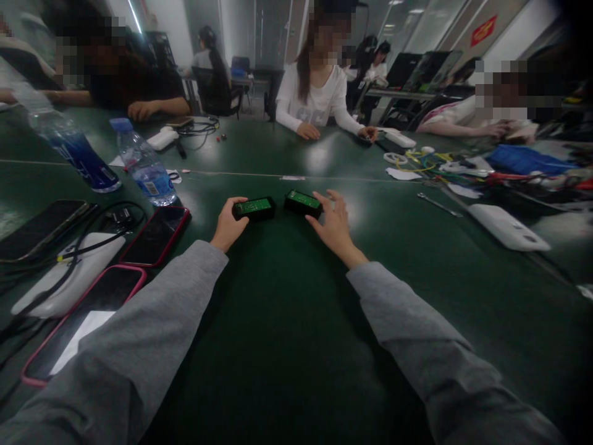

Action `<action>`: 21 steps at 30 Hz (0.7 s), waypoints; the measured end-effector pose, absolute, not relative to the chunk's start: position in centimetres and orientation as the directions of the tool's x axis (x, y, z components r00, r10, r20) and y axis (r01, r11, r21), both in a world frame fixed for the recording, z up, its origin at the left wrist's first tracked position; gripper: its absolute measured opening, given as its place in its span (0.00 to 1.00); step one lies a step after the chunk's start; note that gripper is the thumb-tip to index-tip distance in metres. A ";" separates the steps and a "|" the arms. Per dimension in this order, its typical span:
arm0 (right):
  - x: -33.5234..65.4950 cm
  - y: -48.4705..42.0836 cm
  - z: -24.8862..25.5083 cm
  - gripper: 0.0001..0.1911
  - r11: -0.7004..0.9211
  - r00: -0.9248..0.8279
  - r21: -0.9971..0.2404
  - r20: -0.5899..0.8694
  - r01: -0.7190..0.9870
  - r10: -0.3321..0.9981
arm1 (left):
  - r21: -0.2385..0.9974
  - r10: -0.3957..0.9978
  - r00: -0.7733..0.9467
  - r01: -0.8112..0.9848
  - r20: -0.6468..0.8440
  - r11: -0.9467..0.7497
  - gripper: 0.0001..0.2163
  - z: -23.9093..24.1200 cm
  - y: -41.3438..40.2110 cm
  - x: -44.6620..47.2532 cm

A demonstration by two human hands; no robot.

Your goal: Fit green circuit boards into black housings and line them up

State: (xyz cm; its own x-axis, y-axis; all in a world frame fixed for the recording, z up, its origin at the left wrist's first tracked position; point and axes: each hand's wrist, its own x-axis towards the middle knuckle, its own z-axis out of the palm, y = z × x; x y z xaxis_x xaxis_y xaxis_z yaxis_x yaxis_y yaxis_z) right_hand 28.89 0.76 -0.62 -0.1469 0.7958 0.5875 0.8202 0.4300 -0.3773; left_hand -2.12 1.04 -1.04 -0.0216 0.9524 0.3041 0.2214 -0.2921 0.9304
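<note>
Grey sleeves [139, 346], left hand [228, 226], right hand [334, 226] on boxes [254, 208] amid open table [287, 303]

**Surfaces on the bench**

I see a dark green bench [287, 321] with a smooth, faintly glossy top, and ceiling lights smear across it. The left case [254, 208] and the right case [302, 203] look like matt black plastic, each faced with a green circuit board. The grey sleeves [152, 334] are soft, matt cloth. The bottle [143, 164] is clear, shiny plastic, the phone [156, 235] has a glossy front, and the wrench [439, 205] looks like bare metal.
</note>
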 end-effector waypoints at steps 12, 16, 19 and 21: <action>28.7 0.7 -0.7 0.22 0.437 -0.185 -0.414 0.522 0.798 0.833 | 0.925 0.949 0.010 0.223 0.314 -0.308 0.26 -1.4 1.2 -2.2; 27.3 -0.8 0.1 0.21 0.403 -0.045 -0.649 0.494 0.645 0.868 | 0.843 0.892 -0.038 0.348 0.450 -0.410 0.27 -0.2 0.3 -1.9; 25.3 -2.6 0.9 0.22 0.222 0.048 -0.969 0.229 0.111 0.972 | 0.768 0.826 -0.052 0.407 0.561 -0.495 0.26 1.0 -1.1 -1.1; 23.7 -4.0 1.4 0.20 0.028 -0.045 -0.970 0.039 -0.241 0.998 | 0.791 0.840 -0.007 0.342 0.542 -0.507 0.24 1.4 -2.2 0.0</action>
